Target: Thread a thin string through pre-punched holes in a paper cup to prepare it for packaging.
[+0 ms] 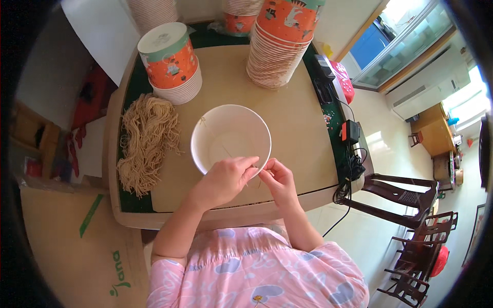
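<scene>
A white paper bucket stands open end up on the table in front of me. A thin tan string is fixed at its far left rim and runs across the inside to the near rim. My left hand reaches over the near rim, its fingers pinched together on the string. Just outside the same rim my right hand pinches the string's end, with loose strands showing below the fingers. The fingertips partly hide the spot where string and rim meet. Left of the bucket lies a heap of cut tan strings.
Upside-down stacks of orange-and-green paper buckets stand at the far left, with a taller stack at the back. A power adapter and cables lie along the table's right edge. A cardboard box is at lower left; a dark chair stands right.
</scene>
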Tool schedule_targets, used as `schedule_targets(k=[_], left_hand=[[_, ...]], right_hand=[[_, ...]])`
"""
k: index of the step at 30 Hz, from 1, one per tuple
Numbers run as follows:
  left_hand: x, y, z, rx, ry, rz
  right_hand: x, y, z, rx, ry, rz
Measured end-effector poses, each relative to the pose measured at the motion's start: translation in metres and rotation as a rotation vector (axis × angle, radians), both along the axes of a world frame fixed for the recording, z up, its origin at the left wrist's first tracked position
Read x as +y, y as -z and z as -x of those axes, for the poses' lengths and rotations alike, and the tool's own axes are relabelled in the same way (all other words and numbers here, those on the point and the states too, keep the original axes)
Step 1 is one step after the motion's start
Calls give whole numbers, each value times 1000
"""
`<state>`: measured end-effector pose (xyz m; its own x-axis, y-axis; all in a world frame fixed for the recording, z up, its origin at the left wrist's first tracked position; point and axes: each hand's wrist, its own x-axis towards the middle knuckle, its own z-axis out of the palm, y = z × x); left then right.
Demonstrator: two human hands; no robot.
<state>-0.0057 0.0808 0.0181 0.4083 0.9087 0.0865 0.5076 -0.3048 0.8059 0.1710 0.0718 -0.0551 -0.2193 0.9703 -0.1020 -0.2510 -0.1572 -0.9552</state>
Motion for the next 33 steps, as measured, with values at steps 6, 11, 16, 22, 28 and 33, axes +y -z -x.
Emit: schedule_targets(k=[6, 11, 16, 22, 28, 33], left_hand=[[9, 12, -2, -6, 15, -27], [10, 9, -7, 49, -53, 65], [7, 7, -4, -65, -104, 128], [4, 5, 3, -190, -111, 220], [2, 4, 5, -323, -130, 182], [4, -8, 11, -270, -66, 252]], right_hand=[[4, -7, -6, -100, -29, 37], [5, -9, -3, -109, -8, 26], [-10, -22, -2, 110, 62, -42], [-7, -39, 9, -182, 81, -260], [0, -49, 18, -586, 68, -435], [5, -46, 16, -560, 77, -402]])
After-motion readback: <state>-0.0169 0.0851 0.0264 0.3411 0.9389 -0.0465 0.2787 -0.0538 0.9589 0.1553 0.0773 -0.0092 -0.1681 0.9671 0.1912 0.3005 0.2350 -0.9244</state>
